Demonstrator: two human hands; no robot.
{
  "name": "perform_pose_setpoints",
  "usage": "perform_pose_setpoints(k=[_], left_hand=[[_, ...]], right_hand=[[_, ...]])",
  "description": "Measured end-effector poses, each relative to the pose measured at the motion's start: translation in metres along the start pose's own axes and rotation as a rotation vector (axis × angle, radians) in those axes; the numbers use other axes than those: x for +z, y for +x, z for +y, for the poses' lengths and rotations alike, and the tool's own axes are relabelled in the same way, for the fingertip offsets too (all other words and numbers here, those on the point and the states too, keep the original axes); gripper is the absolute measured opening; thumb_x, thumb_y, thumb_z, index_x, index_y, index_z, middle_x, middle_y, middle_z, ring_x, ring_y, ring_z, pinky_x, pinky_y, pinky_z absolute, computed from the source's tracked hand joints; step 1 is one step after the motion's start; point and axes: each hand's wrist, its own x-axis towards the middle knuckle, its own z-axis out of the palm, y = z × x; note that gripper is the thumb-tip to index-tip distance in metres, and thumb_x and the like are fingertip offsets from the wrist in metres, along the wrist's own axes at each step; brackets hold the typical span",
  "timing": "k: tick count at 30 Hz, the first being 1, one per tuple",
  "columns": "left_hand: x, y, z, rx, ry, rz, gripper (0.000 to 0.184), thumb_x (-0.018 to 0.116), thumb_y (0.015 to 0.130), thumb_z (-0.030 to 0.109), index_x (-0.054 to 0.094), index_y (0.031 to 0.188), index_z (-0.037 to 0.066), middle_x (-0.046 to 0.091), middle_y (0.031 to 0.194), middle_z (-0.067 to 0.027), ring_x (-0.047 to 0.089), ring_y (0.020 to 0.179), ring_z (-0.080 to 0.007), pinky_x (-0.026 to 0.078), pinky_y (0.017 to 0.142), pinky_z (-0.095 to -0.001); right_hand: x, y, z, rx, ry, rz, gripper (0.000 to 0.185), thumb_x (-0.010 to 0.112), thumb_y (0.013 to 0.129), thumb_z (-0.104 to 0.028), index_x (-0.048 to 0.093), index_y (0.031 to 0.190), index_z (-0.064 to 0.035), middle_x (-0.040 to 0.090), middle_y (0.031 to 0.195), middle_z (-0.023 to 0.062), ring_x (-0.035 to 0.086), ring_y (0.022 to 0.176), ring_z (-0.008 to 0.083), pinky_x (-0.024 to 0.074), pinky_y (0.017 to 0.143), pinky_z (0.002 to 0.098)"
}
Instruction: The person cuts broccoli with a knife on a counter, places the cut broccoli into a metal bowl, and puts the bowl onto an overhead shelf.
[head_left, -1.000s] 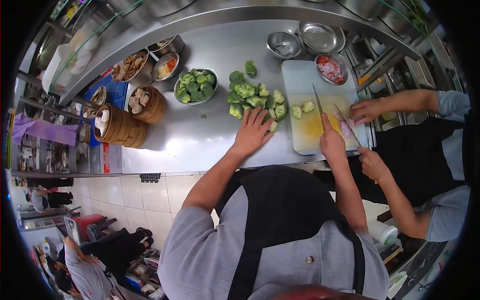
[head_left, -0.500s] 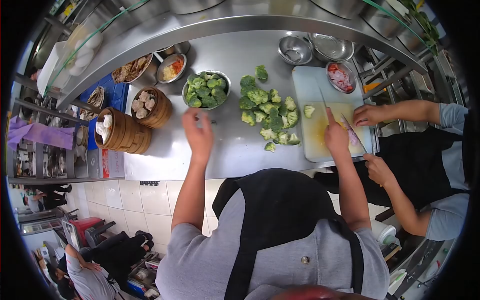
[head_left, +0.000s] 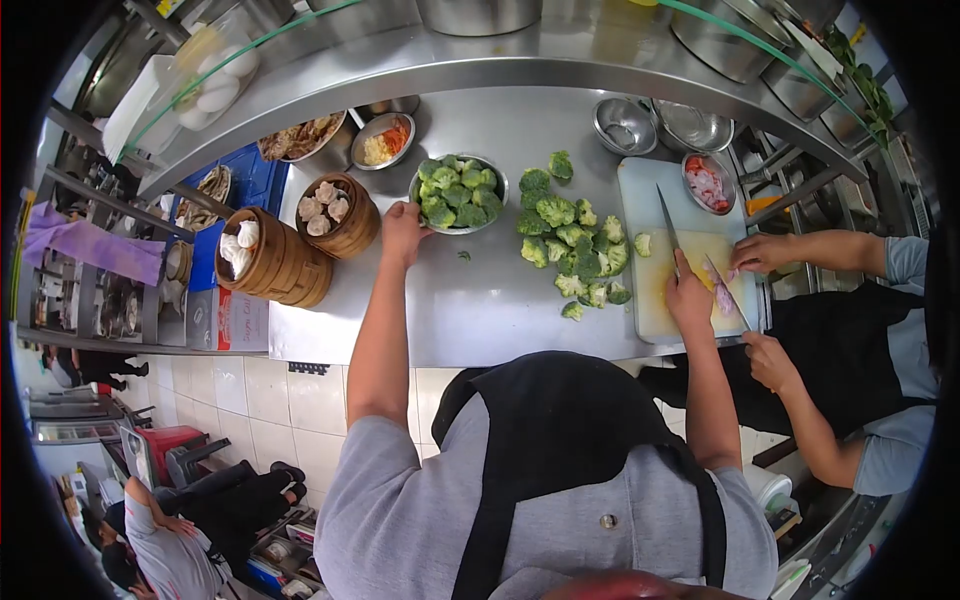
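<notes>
My left hand (head_left: 403,234) grips the near left side of a metal bowl (head_left: 505,186) heaped with broccoli florets (head_left: 460,192); some of its fingers are hidden by the rim. More cut broccoli (head_left: 570,235) lies in a loose pile on the steel table, right of the bowl. My right hand (head_left: 690,303) is closed around the handle of a kitchen knife (head_left: 668,218), whose blade points away from me over the cutting board (head_left: 645,185). One small floret (head_left: 642,244) rests on the board, left of the knife.
At right, a co-worker's hands (head_left: 768,358) cut onion (head_left: 724,298) with another knife (head_left: 728,288) on the same board. Bamboo steamers (head_left: 285,270) with dumplings stand at left. Metal bowls (head_left: 625,125) line the back under a steel shelf (head_left: 500,75).
My left hand has moved from in front of the broccoli bowl onto its left rim and closed there. My right hand keeps holding the knife over the board. The whole view has shifted slightly.
</notes>
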Motion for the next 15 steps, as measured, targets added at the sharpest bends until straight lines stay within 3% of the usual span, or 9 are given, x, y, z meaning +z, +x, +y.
perform_pose_setpoints(k=[6,8,11,14,15], left_hand=[[-0.013,-0.058,-0.004,0.152,0.036,0.138,0.022,0.055,0.105,0.017,0.061,0.092,0.000,0.068,0.087,-0.0075,0.067,0.072,-0.0170,0.061,0.069,-0.0342],[-0.032,-0.081,-0.001,0.226,0.271,0.219,0.021,0.056,0.103,0.017,0.062,0.091,0.001,0.066,0.084,-0.0044,0.062,0.069,-0.0138,0.054,0.063,-0.0313],[-0.049,-0.147,0.047,0.174,0.127,0.255,0.020,0.057,0.103,0.018,0.064,0.091,0.003,0.063,0.081,-0.0016,0.058,0.065,-0.0122,0.047,0.058,-0.0297],[-0.070,-0.208,0.110,0.270,0.218,0.315,0.021,0.056,0.105,0.020,0.064,0.088,0.009,0.058,0.077,0.0023,0.054,0.066,-0.0093,0.044,0.059,-0.0276],[-0.071,-0.231,0.141,0.326,0.448,0.371,0.025,0.054,0.107,0.023,0.064,0.088,0.009,0.059,0.079,0.0015,0.055,0.068,-0.0097,0.045,0.061,-0.0282]], right_hand=[[-0.003,0.003,0.008,-0.090,0.089,-0.038,0.061,0.058,0.100,-0.027,0.050,0.159,-0.0152,0.076,0.093,0.0249,0.074,0.080,0.0450,0.0583,0.074,0.0571],[-0.001,0.007,0.010,-0.066,0.119,-0.057,0.062,0.057,0.099,-0.026,0.048,0.160,-0.0135,0.075,0.094,0.0267,0.074,0.083,0.0451,0.0581,0.075,0.0570],[0.005,0.012,0.019,-0.118,0.157,-0.079,0.063,0.057,0.099,-0.025,0.046,0.160,-0.0110,0.075,0.095,0.0276,0.074,0.085,0.0453,0.0579,0.076,0.0569],[-0.004,0.013,0.016,-0.138,0.166,-0.121,0.063,0.057,0.099,-0.024,0.045,0.160,-0.0081,0.075,0.096,0.0274,0.074,0.085,0.0457,0.0579,0.076,0.0570],[-0.006,0.014,0.017,-0.153,0.178,-0.121,0.063,0.057,0.099,-0.024,0.045,0.160,-0.0081,0.075,0.096,0.0274,0.074,0.085,0.0457,0.0579,0.076,0.0570]])
